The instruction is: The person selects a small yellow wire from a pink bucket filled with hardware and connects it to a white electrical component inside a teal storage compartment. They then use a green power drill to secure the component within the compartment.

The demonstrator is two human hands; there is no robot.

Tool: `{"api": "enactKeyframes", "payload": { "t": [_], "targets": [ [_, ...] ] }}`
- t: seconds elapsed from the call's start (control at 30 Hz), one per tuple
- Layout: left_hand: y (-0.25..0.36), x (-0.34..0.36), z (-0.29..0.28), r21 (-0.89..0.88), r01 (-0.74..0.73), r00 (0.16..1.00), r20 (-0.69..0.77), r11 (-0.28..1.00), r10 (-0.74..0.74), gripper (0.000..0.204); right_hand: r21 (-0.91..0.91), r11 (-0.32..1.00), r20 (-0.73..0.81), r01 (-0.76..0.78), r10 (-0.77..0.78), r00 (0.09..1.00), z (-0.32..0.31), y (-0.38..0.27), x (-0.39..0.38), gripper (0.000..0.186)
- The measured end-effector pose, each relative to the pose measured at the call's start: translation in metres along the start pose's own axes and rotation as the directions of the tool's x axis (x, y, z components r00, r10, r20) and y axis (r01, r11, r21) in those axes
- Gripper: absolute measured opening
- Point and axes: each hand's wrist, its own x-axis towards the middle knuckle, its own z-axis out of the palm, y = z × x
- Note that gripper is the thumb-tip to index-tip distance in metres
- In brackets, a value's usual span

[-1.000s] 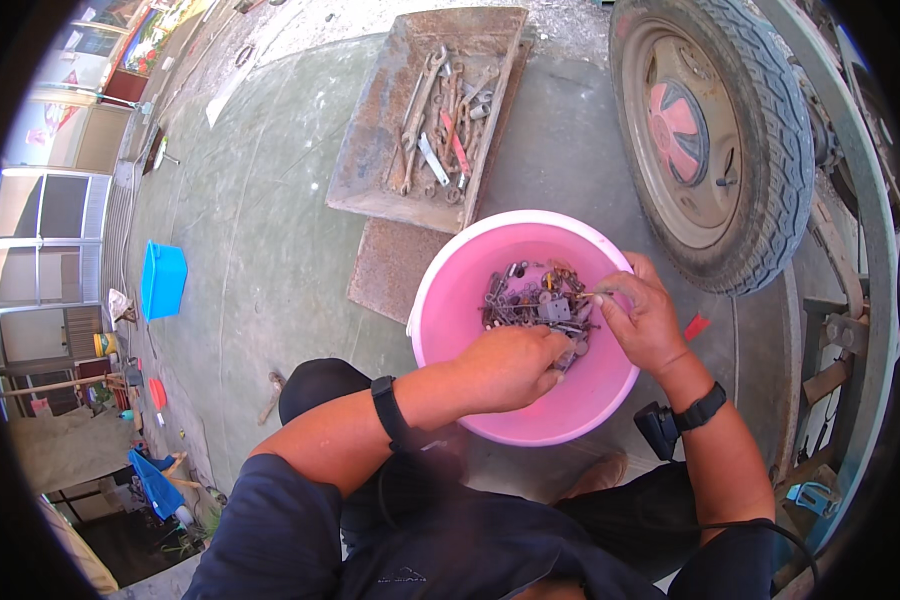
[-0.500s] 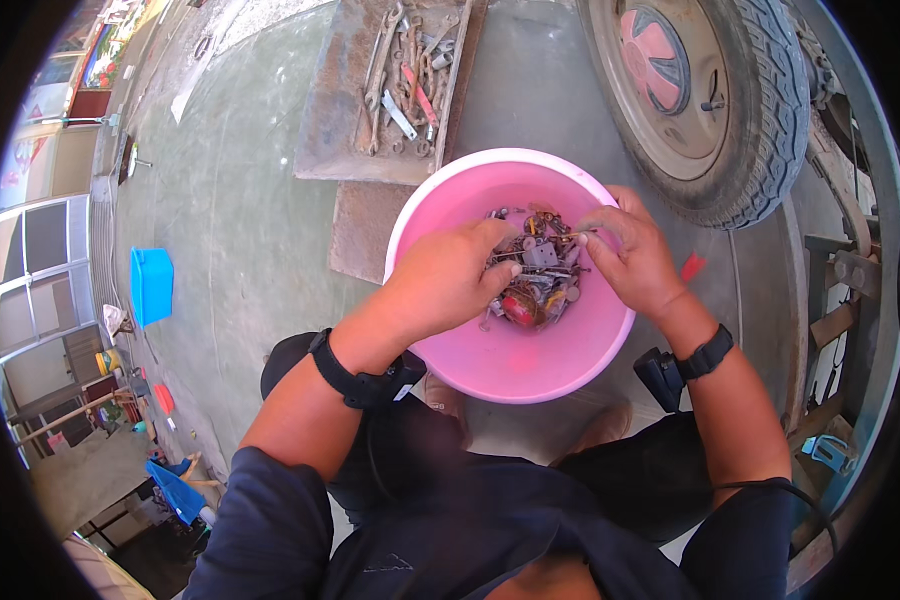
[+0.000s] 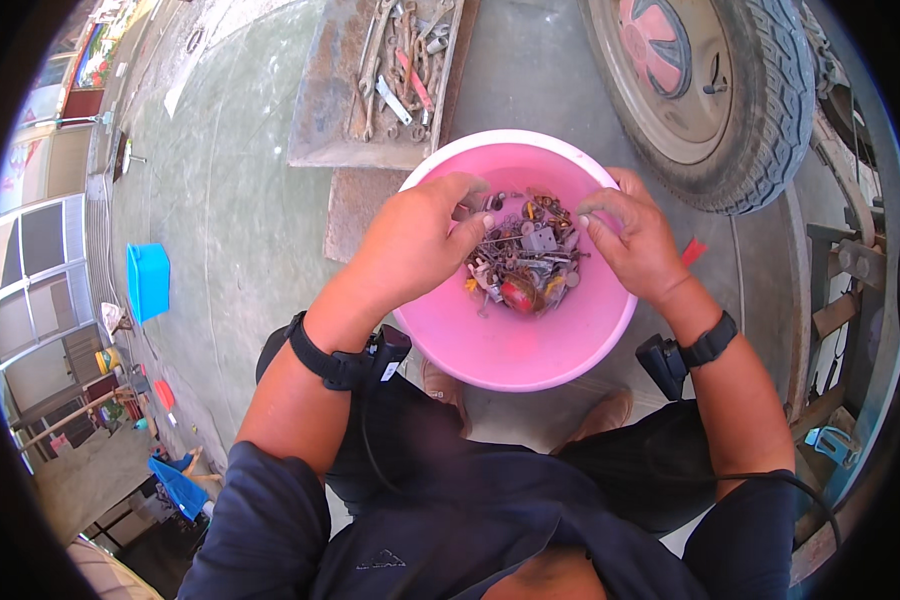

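Note:
A pink plastic tub (image 3: 515, 355) holds a mixed pile of small metal hardware, with a square plate (image 3: 538, 240) and a rounded red object (image 3: 518, 292) among it. My left hand (image 3: 420, 240) is over the tub's left side, fingers curled at the pile's upper left; what they hold is hidden. My right hand (image 3: 635, 245) is at the tub's right rim, thumb and forefinger pinched beside the pile on something too small to make out.
A rusty tray of wrenches (image 3: 320, 110) lies beyond the tub over a metal plate (image 3: 345, 210). A large wheel (image 3: 760, 120) and metal frame (image 3: 850, 260) are at the right. A blue bin (image 3: 148, 280) stands on the concrete floor (image 3: 230, 230) at the left.
My left hand has moved up and left from low in the tub, uncovering the red object. My right hand's fingers are higher in view, as are tub and tray.

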Motion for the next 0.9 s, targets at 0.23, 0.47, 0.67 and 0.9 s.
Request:
{"api": "enactKeyframes", "payload": {
  "t": [0.23,0.47,0.67,0.9],
  "targets": [
    [0.0020,0.0004,-0.0025,0.005,0.015,1.000,-0.007,1.000,-0.015,0.033,0.016,1.000,-0.002,-0.007,0.007,1.000,0.0007,0.0026,-0.0011,0.018],
    [-0.0020,0.0012,0.0002,0.009,-0.012,1.000,-0.014,1.000,0.012,0.034,0.018,1.000,-0.004,0.005,-0.005,1.000,0.0002,0.0019,-0.0005,0.018],
    [0.0014,0.0006,-0.0020,0.019,0.004,1.000,-0.010,1.000,-0.003,0.034,0.019,1.000,0.001,0.010,-0.010,1.000,-0.0013,0.0006,-0.0004,0.019],
    [-0.0004,0.0009,-0.0008,-0.005,0.018,1.000,-0.018,1.000,-0.018,0.034,0.007,1.000,-0.006,0.017,-0.017,1.000,-0.0007,0.0010,0.0002,0.019]
  ]
}}
